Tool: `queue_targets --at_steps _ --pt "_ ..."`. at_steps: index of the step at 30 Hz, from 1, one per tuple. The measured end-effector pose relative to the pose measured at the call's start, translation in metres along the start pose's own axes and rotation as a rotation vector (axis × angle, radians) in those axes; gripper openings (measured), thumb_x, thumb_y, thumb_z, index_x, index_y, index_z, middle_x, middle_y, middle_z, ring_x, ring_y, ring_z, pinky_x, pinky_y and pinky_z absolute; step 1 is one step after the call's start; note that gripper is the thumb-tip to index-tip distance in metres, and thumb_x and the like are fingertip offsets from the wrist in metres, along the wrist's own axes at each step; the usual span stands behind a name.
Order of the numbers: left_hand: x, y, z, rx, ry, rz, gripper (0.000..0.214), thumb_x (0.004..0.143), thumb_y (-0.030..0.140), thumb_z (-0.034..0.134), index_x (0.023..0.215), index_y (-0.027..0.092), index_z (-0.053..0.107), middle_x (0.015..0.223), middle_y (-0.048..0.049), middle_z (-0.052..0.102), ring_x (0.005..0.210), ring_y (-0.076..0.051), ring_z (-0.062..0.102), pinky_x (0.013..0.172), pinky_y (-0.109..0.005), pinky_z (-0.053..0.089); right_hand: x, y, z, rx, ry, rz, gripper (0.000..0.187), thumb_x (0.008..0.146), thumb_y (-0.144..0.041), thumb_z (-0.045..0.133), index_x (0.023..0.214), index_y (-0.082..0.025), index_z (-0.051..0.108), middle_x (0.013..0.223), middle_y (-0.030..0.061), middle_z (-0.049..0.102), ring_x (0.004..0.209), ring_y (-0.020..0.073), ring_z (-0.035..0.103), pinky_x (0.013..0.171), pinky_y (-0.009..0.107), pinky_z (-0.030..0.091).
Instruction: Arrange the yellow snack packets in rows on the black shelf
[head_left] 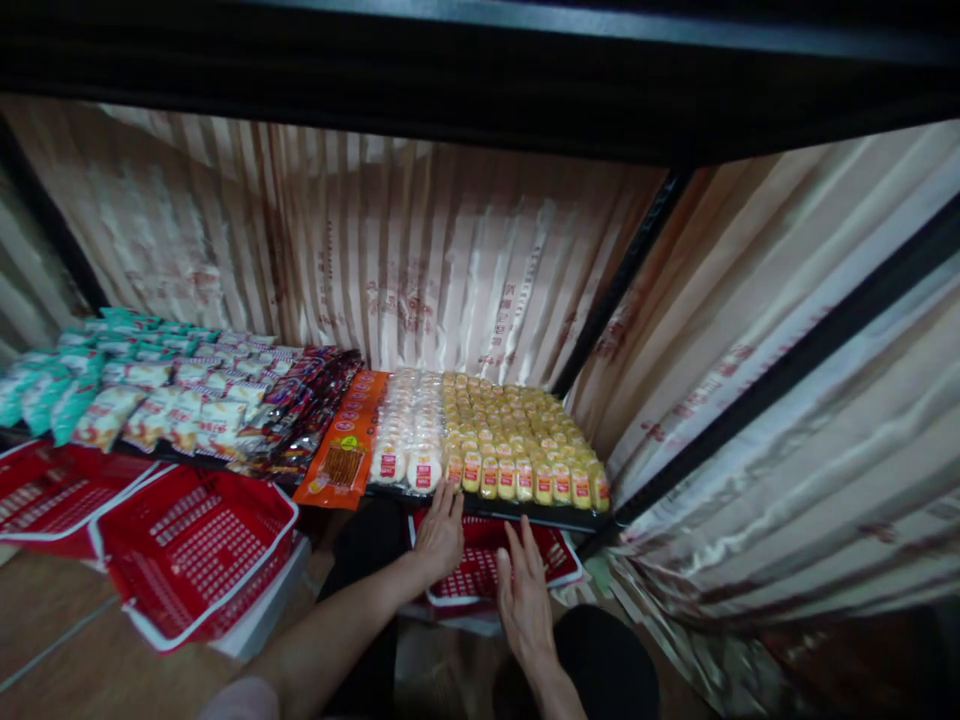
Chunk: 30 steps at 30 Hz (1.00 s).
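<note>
My left hand (441, 530) reaches to the front edge of the low shelf, fingers stretched out, its fingertips at the nearest row of small yellow wrapped snack packs (525, 440). Whether they touch a pack I cannot tell. My right hand (523, 585) hangs lower, in front of the shelf, with thumb and fingers apart and nothing in it. Beside the yellow packs, white round wrapped snacks (406, 430) stand in two columns. Left of these lies a flat orange snack bag (346, 440). Beneath my hands is a red basket (480, 565), partly hidden by them.
Dark purple packets (319, 395), white snack bags (184, 405) and teal bags (71, 385) fill the shelf's left part. Red baskets (199, 550) stand on the floor. Black posts (622, 280), an upper shelf (450, 90) and printed curtain sheeting (480, 270) surround the space.
</note>
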<state>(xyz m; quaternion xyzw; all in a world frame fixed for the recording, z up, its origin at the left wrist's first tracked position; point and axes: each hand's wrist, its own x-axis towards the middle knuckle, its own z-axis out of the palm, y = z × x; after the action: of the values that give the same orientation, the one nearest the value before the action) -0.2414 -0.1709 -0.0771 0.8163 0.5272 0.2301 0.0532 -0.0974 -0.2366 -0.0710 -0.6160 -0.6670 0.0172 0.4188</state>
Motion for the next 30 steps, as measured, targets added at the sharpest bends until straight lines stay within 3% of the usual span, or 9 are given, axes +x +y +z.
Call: queue_targets --at_steps 6,11,16,20,23,30 --pt "-0.004 -0.008 -0.011 -0.048 -0.002 0.058 0.053 0.072 0.008 0.046 0.125 0.000 0.048 0.144 -0.0218 0.026 0.136 -0.031 0.015 0.107 -0.041 0.033 -0.021 -0.009 0.000 -0.029 0.025 0.049 0.054 0.092 -0.046 0.027 0.126 -0.011 0.050 0.145 0.0153 0.029 0.132 0.0288 0.031 0.104 0.051 0.032" --pt "-0.008 -0.020 -0.031 -0.078 0.036 0.075 0.050 0.075 0.009 0.045 0.124 0.003 0.050 0.144 -0.0196 0.030 0.136 -0.030 0.020 0.107 -0.042 0.035 -0.025 -0.026 0.019 -0.022 -0.002 0.098 0.052 0.092 -0.044 0.028 0.126 -0.011 0.050 0.143 0.0152 0.033 0.130 0.0270 0.035 0.103 0.048 0.036" --pt "-0.012 -0.055 -0.052 -0.042 0.105 0.073 0.044 0.078 0.008 0.041 0.120 0.006 0.053 0.139 -0.0175 0.040 0.136 -0.029 0.023 0.105 -0.045 0.037 -0.005 -0.056 0.057 0.005 -0.081 0.066 0.051 0.093 -0.041 0.029 0.126 -0.009 0.050 0.140 0.0161 0.039 0.129 0.0246 0.038 0.103 0.047 0.037" --pt "-0.017 -0.088 -0.062 -0.017 0.167 0.056 0.043 0.078 0.008 0.041 0.119 0.009 0.054 0.137 -0.0156 0.044 0.134 -0.027 0.026 0.104 -0.046 0.038 0.021 -0.081 0.093 0.027 -0.196 0.008 0.048 0.093 -0.038 0.031 0.131 -0.012 0.045 0.143 0.0131 0.034 0.132 0.0218 0.033 0.105 0.043 0.036" --pt "-0.019 -0.107 -0.065 -0.021 0.204 0.018 0.043 0.078 0.008 0.040 0.118 0.011 0.055 0.137 -0.0151 0.044 0.133 -0.027 0.030 0.103 -0.048 0.039 0.038 -0.092 0.114 0.001 -0.209 -0.018 0.048 0.093 -0.037 0.031 0.134 -0.013 0.042 0.143 0.0120 0.035 0.134 0.0210 0.030 0.106 0.043 0.035" --pt "-0.017 -0.128 -0.067 -0.042 0.187 -0.001 0.045 0.078 0.009 0.039 0.120 0.010 0.054 0.135 -0.0153 0.045 0.134 -0.029 0.027 0.101 -0.048 0.040 0.048 -0.091 0.134 -0.129 -0.158 -0.063 0.048 0.094 -0.036 0.031 0.131 -0.010 0.045 0.142 0.0151 0.036 0.133 0.0243 0.029 0.104 0.048 0.034"
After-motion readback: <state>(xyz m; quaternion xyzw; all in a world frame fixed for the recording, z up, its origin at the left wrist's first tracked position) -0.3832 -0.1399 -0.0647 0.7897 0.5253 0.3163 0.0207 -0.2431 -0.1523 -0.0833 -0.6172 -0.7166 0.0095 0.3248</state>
